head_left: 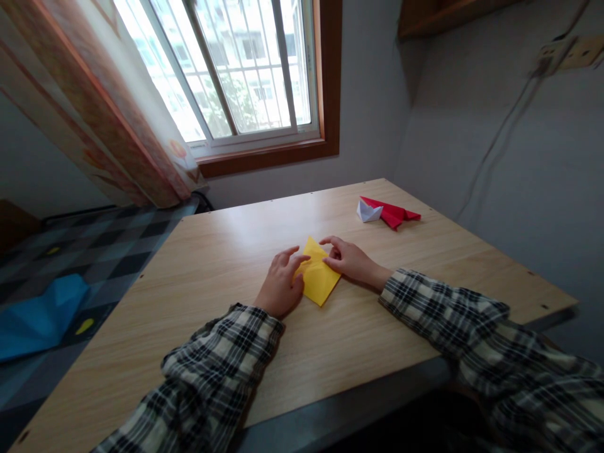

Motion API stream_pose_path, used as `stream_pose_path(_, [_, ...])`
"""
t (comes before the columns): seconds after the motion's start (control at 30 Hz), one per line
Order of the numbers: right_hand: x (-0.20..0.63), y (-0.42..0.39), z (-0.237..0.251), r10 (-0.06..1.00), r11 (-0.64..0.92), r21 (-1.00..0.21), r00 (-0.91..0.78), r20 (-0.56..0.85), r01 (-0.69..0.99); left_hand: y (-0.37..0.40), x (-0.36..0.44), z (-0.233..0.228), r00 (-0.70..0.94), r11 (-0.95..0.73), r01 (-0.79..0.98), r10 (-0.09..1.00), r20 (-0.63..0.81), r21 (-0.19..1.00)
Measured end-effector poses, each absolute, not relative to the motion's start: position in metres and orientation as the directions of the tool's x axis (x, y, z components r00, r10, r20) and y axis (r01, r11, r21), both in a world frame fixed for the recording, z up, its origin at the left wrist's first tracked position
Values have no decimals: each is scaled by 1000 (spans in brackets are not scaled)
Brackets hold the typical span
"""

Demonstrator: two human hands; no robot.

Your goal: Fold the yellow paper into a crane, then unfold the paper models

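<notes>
A folded piece of yellow paper (317,279) lies flat near the middle of the wooden table (226,251), a little toward the near edge. It is smooth and matte, creased into a kite-like shape with one point toward the window side and another toward the near edge. The tabletop is pale laminate with a fine wood grain and a dark edge band.

The left hand (280,286) rests on the table at the paper's left side, fingers loosely spread and curved, the fingertips pressing on the paper's left edge. The right hand (349,259) lies at the paper's upper right, fingers bent and close together, the fingertips touching the paper near its upper point. Neither hand grips the sheet; both lie open on it, well apart from each other with the paper between them. Both sleeves are of black-and-white checked cloth.

Toward the far right corner of the table sit a red folded paper (394,214) with sharp points and, touching its left side, a small white folded paper (368,212).
</notes>
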State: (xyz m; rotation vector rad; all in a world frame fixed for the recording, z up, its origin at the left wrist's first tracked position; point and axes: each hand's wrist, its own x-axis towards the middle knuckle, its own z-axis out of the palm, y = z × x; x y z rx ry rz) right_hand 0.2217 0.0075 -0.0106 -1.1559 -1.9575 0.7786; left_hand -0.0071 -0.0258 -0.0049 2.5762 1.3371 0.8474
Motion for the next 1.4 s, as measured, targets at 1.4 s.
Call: stream_pose_path(1.4, [239,21,-11,884,255,-951,-440,156,174,-32,-5,-1,570,-572,806,819,63,151])
